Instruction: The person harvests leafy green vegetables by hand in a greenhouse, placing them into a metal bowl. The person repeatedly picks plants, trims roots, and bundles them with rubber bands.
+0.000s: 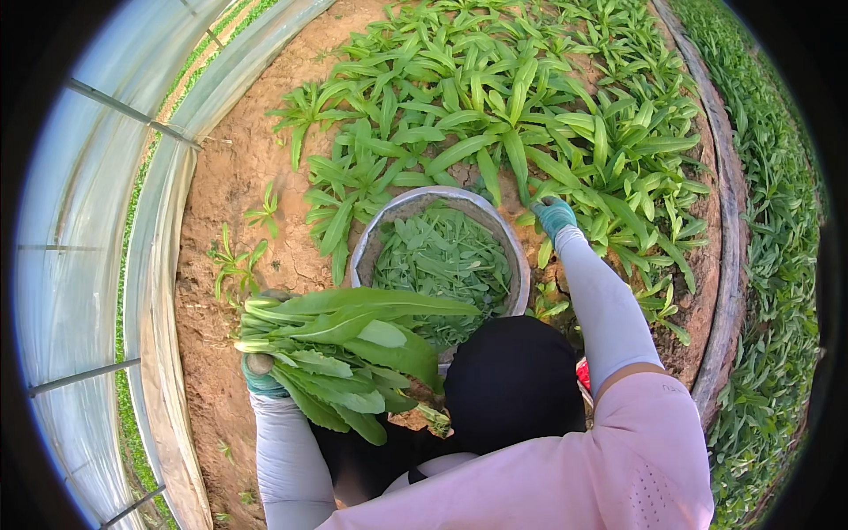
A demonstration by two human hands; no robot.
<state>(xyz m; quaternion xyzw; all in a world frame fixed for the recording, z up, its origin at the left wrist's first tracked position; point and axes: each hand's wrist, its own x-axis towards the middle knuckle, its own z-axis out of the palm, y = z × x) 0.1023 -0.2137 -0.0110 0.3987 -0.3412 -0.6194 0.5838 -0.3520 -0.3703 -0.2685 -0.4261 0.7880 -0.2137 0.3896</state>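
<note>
My left hand, in a green-coated glove, is closed around a thick bunch of long-leafed lettuce-like greens. The cut-looking pale stem ends point left, and the leaves spread right over my lap and the rim of a round tub. Small loose leaves and stalks lie inside that tub. To its right, my right hand, gloved alike, reaches low into the growing greens. Leaves and the glove hide its fingertips, so whether it grips a stem is unclear.
My black-clad knee is raised beside the tub, with a red object partly hidden behind it. Plastic greenhouse sheeting on metal bars runs along the left. A grey raised strip separates the denser greenery at right.
</note>
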